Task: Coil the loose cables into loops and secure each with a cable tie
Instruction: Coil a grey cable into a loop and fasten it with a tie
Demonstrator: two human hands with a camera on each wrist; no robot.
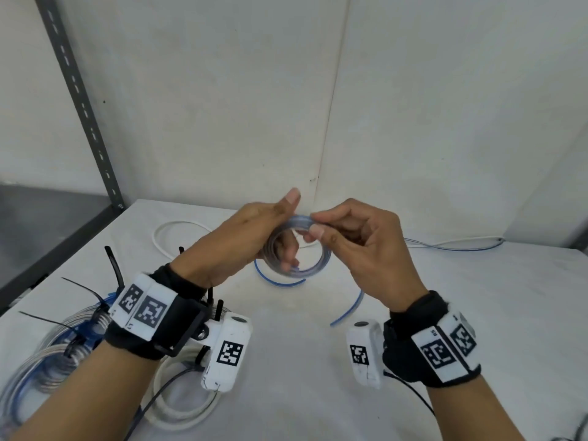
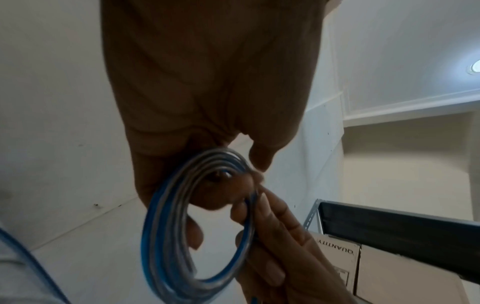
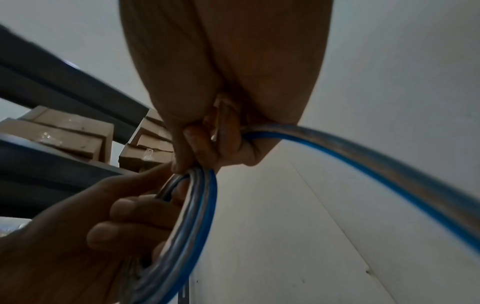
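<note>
Above the white table [image 1: 286,345] my two hands hold a small coil of clear, blue-striped cable [image 1: 321,261]. My left hand [image 1: 254,240] grips the coil with its fingers through the loops. My right hand [image 1: 321,226] pinches the cable at the top of the coil between thumb and forefinger. The left wrist view shows the coil [image 2: 168,236] as several stacked loops. In the right wrist view the coil [image 3: 192,216] hangs below the pinch and a loose run of cable [image 3: 363,164] leads off to the right. The free tail [image 1: 346,310] curves down onto the table.
Coiled clear-blue cables with black cable ties [image 1: 63,351] lie at the left front. A white coiled cable [image 1: 181,409] lies beneath my left wrist. A loose white cable [image 1: 171,230] lies further back. A metal shelf upright [image 1: 79,103] stands at the left.
</note>
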